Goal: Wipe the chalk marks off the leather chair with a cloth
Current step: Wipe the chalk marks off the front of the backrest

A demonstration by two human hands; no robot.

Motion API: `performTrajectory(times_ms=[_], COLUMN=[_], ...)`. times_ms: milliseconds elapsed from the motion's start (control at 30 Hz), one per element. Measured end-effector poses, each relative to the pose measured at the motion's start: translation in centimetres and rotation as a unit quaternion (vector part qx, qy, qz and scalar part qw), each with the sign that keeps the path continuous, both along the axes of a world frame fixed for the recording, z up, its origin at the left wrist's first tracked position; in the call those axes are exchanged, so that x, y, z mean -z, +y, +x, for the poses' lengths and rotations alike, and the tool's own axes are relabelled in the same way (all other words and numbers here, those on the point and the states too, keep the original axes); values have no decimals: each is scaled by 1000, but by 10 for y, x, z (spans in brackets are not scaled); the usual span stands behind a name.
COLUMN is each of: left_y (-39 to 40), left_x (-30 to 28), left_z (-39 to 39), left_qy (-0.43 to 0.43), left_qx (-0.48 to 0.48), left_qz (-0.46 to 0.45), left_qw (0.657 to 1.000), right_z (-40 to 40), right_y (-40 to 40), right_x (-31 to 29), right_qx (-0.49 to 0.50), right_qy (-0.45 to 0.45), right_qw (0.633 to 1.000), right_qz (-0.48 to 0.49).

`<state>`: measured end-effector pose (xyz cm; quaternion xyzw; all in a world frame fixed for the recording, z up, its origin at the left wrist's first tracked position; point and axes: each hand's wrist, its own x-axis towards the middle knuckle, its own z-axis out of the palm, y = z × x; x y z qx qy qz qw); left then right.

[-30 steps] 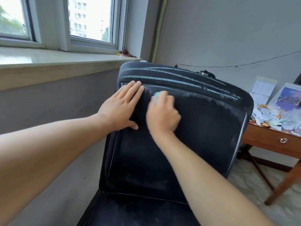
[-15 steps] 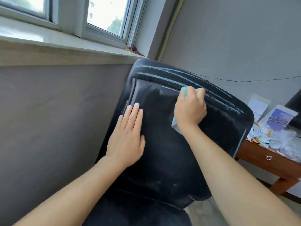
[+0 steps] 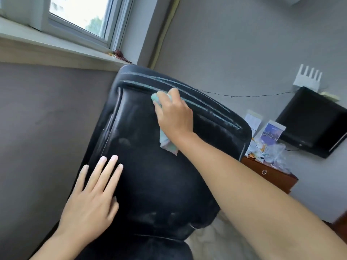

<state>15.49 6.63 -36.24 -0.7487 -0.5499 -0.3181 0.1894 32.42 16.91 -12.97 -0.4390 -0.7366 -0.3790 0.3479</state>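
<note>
Since half a second ago my left hand [image 3: 88,209] has slid lower down the backrest and my right hand [image 3: 173,112] has pushed the cloth [image 3: 166,143] up toward the top edge. Right fingers [image 3: 161,98] curl round the pale green cloth, pressing it on the black leather chair [image 3: 159,184] right at the lower chalk line; a tail of cloth hangs below the wrist. Left fingers [image 3: 105,171] lie straight and slightly spread, flat on the chair's left side. Teal chalk marks [image 3: 206,106] run across the top band of the backrest, smeared pale lower down. Wooden tabletop [image 3: 266,169] with paper clutter stands to the right, window sill [image 3: 56,44] behind.
</note>
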Motion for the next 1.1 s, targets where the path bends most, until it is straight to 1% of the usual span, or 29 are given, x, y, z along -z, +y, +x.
performTrajectory(times_ms=[67,133,200,267,333,400,500,567,633,700,800,867,933,1000,1033,1067,1100], left_y=[18,34,49,61,67,68,64,62,60,57,53,53,52,51,51,53,57], left_x=[-18,-33,-46,-53,-52,-48,-48,-49,-51,-52,-52,-54,-57,-64,-70,-76,-81], left_z=[5,13,24,34,39,38,31,30,29,29,26,20,12,7,5,2,-2], left_qy=[0,6,9,11,11,9,16,26,34,37,41,50,67,85,90,89,83], left_qx=[13,26,36,32,21,14,3,4,2,-1,0,-4,-4,4,8,9,6], left_qz=[27,55,78,89,97,105,109,100,86,78,69,62,63,88,102,113,122], left_qw=[1000,998,996,995,995,994,994,995,996,996,997,997,996,992,991,990,989], right_z=[62,131,194,236,249,241,208,184,148,95,-4,-67,-113,-133,-133,-126,-116], right_y=[-2,-12,-29,-43,-47,-44,-39,-37,-30,-16,11,25,31,32,33,34,35], right_x=[4,7,10,17,27,36,43,44,37,21,-4,-14,-17,-18,-20,-23,-26], right_qx=[73,165,253,313,341,341,341,319,235,126,0,-67,-140,-155,-144,-134,-120], right_qy=[52,125,200,263,319,362,389,396,376,345,312,245,112,-56,-106,-116,-101], right_qw=[996,977,943,906,877,862,854,860,896,930,950,967,984,986,984,984,986], right_qz=[-7,-44,-86,-107,-115,-100,-62,-35,-15,-14,-14,-11,-18,-9,6,26,50])
